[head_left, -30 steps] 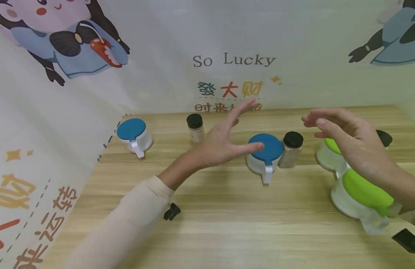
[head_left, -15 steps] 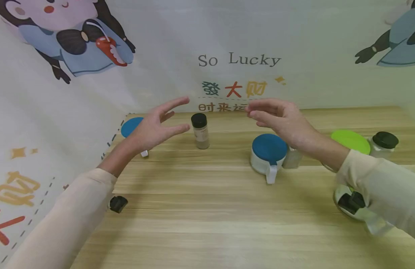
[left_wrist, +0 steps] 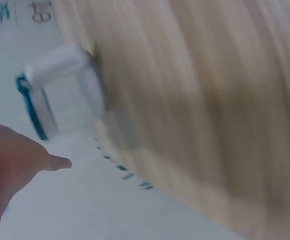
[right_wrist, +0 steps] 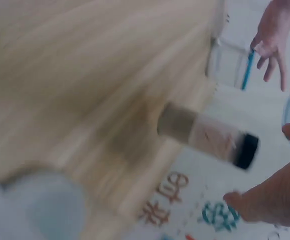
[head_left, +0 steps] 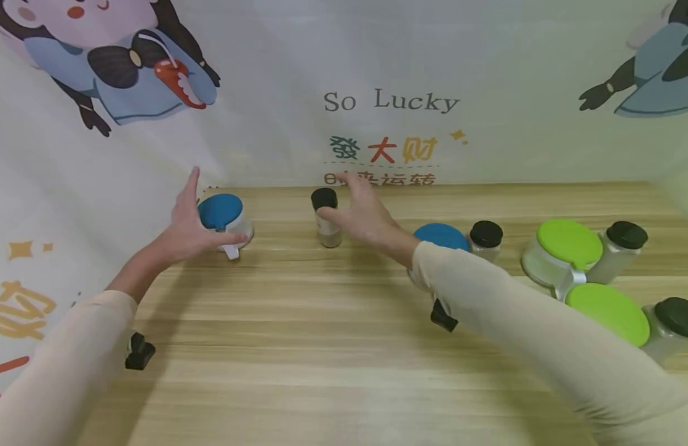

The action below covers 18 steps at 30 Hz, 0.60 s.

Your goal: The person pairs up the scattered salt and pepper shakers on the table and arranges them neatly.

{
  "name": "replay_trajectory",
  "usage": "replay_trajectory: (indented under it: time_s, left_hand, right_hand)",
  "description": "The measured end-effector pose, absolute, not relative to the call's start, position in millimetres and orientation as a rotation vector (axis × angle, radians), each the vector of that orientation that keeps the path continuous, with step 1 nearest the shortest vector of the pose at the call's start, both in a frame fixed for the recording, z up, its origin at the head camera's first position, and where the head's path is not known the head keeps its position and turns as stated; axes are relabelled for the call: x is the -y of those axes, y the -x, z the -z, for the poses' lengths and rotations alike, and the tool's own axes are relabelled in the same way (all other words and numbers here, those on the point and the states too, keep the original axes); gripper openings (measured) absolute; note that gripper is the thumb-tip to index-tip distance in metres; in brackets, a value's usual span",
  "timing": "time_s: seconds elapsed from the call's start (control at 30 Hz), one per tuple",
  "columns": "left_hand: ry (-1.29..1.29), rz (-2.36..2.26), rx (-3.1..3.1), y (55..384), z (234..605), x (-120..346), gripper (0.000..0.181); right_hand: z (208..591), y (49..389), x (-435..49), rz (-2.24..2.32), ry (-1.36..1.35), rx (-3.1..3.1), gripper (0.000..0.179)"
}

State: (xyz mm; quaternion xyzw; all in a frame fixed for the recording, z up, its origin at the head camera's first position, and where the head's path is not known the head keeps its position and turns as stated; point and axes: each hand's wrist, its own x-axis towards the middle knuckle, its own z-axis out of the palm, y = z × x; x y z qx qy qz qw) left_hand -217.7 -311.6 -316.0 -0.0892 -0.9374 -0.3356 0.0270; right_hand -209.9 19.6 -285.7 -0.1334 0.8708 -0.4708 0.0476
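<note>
My left hand (head_left: 182, 235), thumb and fingers spread, is at the blue-lidded white seasoning pot (head_left: 223, 214) at the far left of the table. In the left wrist view that pot (left_wrist: 67, 95) stands apart from the thumb. My right hand (head_left: 363, 214) reaches beside a small black-capped spice bottle (head_left: 328, 234) near the back edge. Its thumb and fingers are parted around the cap's height. The right wrist view, somewhat blurred, has a gap between the bottle (right_wrist: 205, 132) and the fingers. Neither hand holds anything.
Beneath my right forearm, a second blue-lidded pot (head_left: 441, 235) is partly hidden, with a black-capped jar (head_left: 485, 238) beside it. Two green-lidded pots (head_left: 569, 243) and two more black-capped jars (head_left: 622, 241) stand at the right. A printed cloth (head_left: 265, 124) hangs behind the table.
Both hands have moved left across the table: the left from near the middle to the far-left pot, the right from above the green-lidded pots to the spice bottle.
</note>
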Motion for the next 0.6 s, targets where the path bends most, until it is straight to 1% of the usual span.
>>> replay_trajectory:
  time_s: [0.07, 0.2, 0.3, 0.43, 0.6]
  left_hand:
    - [0.204, 1.128, 2.906, 220.6, 321.6, 320.4, 0.136]
    - [0.206, 1.299, 2.938, 226.5, 333.6, 330.9, 0.135]
    - [0.301, 1.322, 2.981, 228.7, 343.4, 336.1, 0.133]
    - [0.407, 1.288, 2.979, 228.4, 352.9, 341.1, 0.129]
    - [0.338, 1.173, 2.956, 227.8, 358.0, 336.8, 0.13]
  right_hand:
    - [292.5, 213.0, -8.4, 1.413, 0.368, -2.676, 0.082]
    - [299.6, 218.7, 5.5, 1.449, 0.266, -2.632, 0.097]
    - [302.7, 222.8, 11.9, 1.484, 0.234, -2.586, 0.089]
    - [308.0, 226.2, 16.9, 1.485, 0.271, -2.577, 0.066]
    - [310.5, 228.1, 16.1, 1.46, 0.293, -2.594, 0.065]
